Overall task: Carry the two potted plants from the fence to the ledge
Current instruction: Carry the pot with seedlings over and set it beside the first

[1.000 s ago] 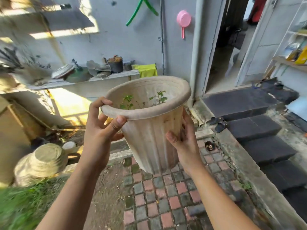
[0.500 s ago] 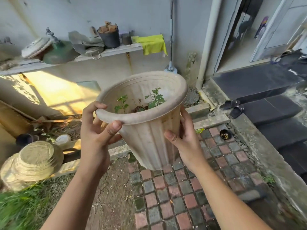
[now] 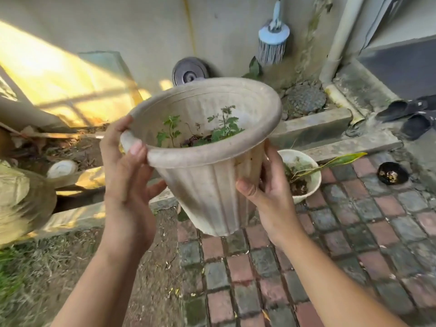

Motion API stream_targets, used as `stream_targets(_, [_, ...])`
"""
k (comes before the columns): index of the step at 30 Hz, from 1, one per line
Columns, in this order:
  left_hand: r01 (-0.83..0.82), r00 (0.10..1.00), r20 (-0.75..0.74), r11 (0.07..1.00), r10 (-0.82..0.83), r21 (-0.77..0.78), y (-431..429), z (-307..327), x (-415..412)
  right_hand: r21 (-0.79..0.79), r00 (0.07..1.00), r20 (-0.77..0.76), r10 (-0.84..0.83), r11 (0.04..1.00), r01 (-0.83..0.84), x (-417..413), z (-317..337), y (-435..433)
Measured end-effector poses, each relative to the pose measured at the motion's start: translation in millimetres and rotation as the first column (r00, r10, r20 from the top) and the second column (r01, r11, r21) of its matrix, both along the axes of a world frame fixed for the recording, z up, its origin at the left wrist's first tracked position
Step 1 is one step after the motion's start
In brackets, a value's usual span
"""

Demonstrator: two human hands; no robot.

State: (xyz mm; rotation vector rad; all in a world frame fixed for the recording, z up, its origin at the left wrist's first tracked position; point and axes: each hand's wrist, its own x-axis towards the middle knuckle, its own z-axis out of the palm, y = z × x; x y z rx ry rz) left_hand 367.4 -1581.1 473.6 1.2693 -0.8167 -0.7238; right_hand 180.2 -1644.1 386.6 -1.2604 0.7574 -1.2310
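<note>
Both hands (image 3: 127,175) grip a ribbed, flared pot (image 3: 212,185)

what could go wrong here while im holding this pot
1. The big pot is in the air, tilted, held only by the left hand at the rim and the right hand on the side wall; it might slip or spill soil.
2. The small pot with its long leaf sits just behind it; setting down blindly may knock it.

Both forearms are bare to the frame's edge, and the left hand (image 3: 127,175) and right hand (image 3: 271,197) wear nothing.
</note>
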Motion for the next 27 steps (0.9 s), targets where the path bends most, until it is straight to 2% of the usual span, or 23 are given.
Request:
stream_targets(6, [-0.202, 0.974, -0.082, 0.976, 0.209, 0.083, -30, -136, 5, -0.003, 1.0, -0.002, 0.022, 1.0, -0.022, 27, -138, -21])
stream_targets(12, [-0.218, 0.967, -0.117, 0.972, 0.227, 0.085, -51, -237, 20, 0.0, 1.0, 0.023, 0.007, 1.0, -0.007, 45, -246, -41])
stream_targets(18, [-0.154, 0.983, -0.086, 0.983, 0.163, 0.101, -68, -315, 40, 0.013, 0.999, 0.034, 0.02, 1.0, -0.02, 59, -324, -67])
stream_targets(27, [-0.02, 0.993, -0.114, 0.987, 0.038, 0.161, -80, -385, 64, 0.078, 0.999, 0.039, 0.029, 0.996, -0.032, 76, -407, -84])
